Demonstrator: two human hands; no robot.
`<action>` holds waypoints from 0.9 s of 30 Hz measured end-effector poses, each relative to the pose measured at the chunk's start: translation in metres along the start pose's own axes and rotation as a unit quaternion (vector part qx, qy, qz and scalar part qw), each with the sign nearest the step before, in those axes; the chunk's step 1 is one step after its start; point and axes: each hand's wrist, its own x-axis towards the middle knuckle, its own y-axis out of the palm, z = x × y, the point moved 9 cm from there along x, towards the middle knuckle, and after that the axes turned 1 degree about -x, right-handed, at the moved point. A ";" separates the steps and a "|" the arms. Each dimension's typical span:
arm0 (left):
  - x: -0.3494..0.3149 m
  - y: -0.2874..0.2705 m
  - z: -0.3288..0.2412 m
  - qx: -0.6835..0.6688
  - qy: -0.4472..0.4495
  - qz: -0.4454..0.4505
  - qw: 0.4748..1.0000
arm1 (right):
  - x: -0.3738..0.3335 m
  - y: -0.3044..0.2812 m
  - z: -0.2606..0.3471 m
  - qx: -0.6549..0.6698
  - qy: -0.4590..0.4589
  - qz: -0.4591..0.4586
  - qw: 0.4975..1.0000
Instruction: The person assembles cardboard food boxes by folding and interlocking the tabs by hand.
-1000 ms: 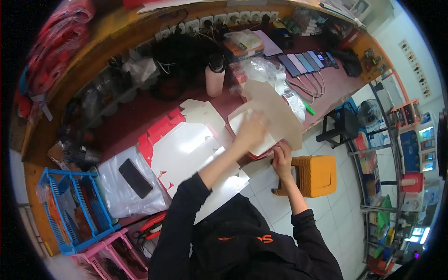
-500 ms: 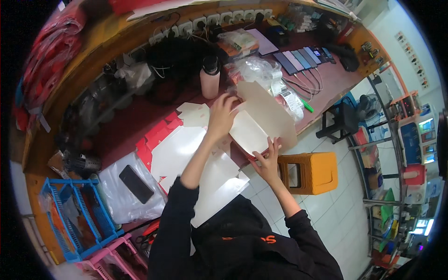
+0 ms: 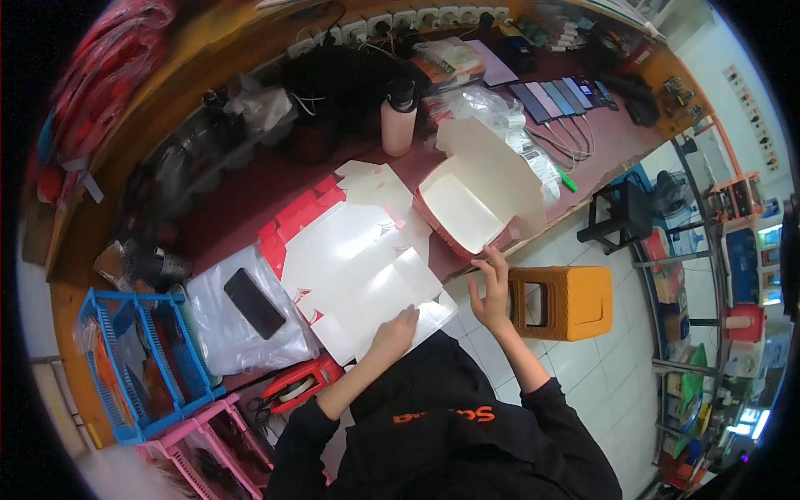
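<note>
A folded cardboard box (image 3: 467, 207), white inside with a red outer wall, stands on the table with its lid flap raised. My right hand (image 3: 493, 296) is at its near corner, fingers spread and not wrapped around it. Flat unfolded box sheets (image 3: 350, 258), white side up, lie stacked to the left of the box, some showing red edges. My left hand (image 3: 394, 336) lies on the top sheet near its front edge, fingers stretched out over the cardboard. Its thumb is hard to make out.
Left of the sheets, a black phone (image 3: 254, 302) rests on plastic bags (image 3: 212, 342). A red tape dispenser (image 3: 304, 383) sits near blue racks (image 3: 137, 367). Behind are a pink bottle (image 3: 398, 121) and several phones (image 3: 550, 98) with cables. An orange stool (image 3: 575, 304) stands at right.
My left hand has left the box and come down onto the flat sheets. My right hand has loosened at the box's near corner. The box now stands on the table.
</note>
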 end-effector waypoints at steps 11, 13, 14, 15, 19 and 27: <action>0.002 -0.026 -0.004 -0.095 -0.009 -0.153 0.984 | -0.039 0.107 -0.031 -0.019 0.159 0.196 0.967; 0.008 -0.023 0.004 -0.124 -0.014 -0.160 0.979 | -0.036 0.106 -0.029 -0.038 0.165 0.192 0.967; 0.012 -0.022 0.009 -0.139 -0.013 -0.166 0.976 | -0.033 0.103 -0.024 -0.024 0.153 0.176 0.972; 0.016 -0.021 0.021 -0.230 -0.034 -0.189 0.954 | -0.032 0.100 -0.019 -0.010 0.144 0.156 0.977; 0.045 0.001 0.071 -0.584 -0.149 -0.204 0.771 | -0.035 0.104 0.033 0.018 -0.011 0.159 0.987; 0.007 -0.051 0.075 -0.642 -0.213 -0.239 0.696 | -0.010 0.050 0.012 0.375 0.164 0.272 0.871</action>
